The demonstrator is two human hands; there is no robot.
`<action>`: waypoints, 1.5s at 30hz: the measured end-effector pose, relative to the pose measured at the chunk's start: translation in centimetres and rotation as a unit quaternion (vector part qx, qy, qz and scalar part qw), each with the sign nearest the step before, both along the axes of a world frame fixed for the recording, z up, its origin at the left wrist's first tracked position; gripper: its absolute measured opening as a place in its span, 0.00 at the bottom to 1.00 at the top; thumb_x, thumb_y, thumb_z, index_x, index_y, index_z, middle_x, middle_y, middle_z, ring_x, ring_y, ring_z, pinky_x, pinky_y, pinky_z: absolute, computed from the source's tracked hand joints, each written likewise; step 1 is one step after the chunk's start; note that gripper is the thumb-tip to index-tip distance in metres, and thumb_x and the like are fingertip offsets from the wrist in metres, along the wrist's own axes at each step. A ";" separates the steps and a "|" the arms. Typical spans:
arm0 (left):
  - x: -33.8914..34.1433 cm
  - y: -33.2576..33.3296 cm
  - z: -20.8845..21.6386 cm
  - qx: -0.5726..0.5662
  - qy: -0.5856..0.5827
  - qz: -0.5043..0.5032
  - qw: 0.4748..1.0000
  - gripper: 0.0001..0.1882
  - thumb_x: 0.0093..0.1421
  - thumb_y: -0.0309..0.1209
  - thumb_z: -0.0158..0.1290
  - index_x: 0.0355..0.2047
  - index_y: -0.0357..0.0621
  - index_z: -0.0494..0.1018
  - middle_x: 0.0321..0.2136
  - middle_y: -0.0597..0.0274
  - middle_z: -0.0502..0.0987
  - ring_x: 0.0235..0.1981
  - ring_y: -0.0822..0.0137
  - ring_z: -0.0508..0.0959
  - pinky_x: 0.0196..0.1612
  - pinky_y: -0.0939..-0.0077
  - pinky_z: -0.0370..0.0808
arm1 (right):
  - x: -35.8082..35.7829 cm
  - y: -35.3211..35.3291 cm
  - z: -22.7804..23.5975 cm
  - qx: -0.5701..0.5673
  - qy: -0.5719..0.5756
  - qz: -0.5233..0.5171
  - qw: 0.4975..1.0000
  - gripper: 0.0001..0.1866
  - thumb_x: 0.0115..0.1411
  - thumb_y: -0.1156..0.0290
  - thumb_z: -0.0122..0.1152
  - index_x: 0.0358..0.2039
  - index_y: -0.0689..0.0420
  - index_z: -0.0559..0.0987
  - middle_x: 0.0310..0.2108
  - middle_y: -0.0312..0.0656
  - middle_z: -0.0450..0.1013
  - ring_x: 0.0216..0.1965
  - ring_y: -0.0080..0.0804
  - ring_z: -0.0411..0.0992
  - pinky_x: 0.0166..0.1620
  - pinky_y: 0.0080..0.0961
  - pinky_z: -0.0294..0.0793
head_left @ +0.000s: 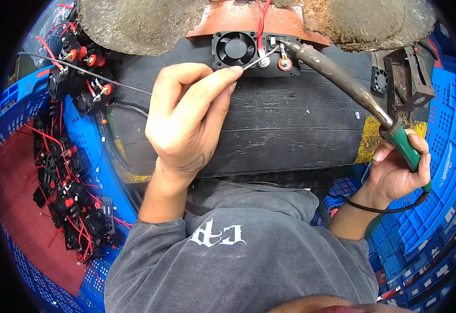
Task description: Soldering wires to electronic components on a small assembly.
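My left hand [186,115] pinches a thin grey solder wire [256,61] between thumb and forefinger. Its front end reaches the upper right part of a black panel [220,65], and its tail trails off to the left. Set into that panel are a small black fan [237,48] and two round terminals, one with a red ring [285,63]. Red wires [261,31] run up from the panel. In my right hand [395,177] is a soldering iron [342,81] with a green handle. Its tip meets the panel beside the solder's end; the exact contact is too small to tell.
A reddish-brown block [212,21] sits behind the panel on the dark worktop [290,125]. Several similar fan assemblies [84,86] pile up at left, more in a blue crate [74,117] below. A rusty metal stand [408,78] and a loose fan [379,80] are at right.
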State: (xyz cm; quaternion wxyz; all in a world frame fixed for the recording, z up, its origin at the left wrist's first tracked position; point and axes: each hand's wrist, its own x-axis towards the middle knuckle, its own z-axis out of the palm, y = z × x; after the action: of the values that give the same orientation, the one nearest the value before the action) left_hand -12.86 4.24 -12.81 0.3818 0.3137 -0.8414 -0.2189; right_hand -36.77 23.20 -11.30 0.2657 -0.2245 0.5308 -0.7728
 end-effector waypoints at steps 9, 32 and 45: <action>0.2 -0.1 -0.3 -0.004 0.002 -0.005 1.000 0.14 0.47 0.15 0.63 0.36 0.39 0.81 0.30 0.64 0.71 0.23 0.77 0.67 0.24 0.84 0.64 | -0.1 0.3 0.0 -0.011 0.017 0.032 0.999 0.25 0.65 0.53 0.41 0.40 0.63 0.78 0.32 0.55 0.73 0.15 0.37 0.69 0.15 0.21 0.67; 0.6 0.0 0.2 0.016 0.065 0.007 0.998 0.13 0.51 0.16 0.60 0.37 0.39 0.81 0.27 0.64 0.71 0.23 0.75 0.69 0.24 0.83 0.66 | 0.0 2.6 -0.8 -0.070 -0.066 -0.008 0.995 0.24 0.64 0.52 0.44 0.40 0.60 0.79 0.38 0.56 0.77 0.20 0.38 0.73 0.16 0.22 0.69; 1.5 0.4 2.9 -0.020 -0.180 0.045 0.982 0.17 0.52 0.19 0.59 0.44 0.47 0.77 0.22 0.62 0.72 0.20 0.67 0.71 0.27 0.73 0.70 | 0.0 9.4 -2.1 -0.060 -0.074 -0.111 0.989 0.26 0.65 0.52 0.43 0.42 0.62 0.80 0.38 0.57 0.78 0.19 0.36 0.73 0.19 0.21 0.70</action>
State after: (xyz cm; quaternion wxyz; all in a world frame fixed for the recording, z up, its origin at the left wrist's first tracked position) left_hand -11.38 4.62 -9.86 0.2394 0.3776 -0.8857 -0.1248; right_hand -36.78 32.64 -13.38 0.2035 -0.1216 0.4841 -0.8423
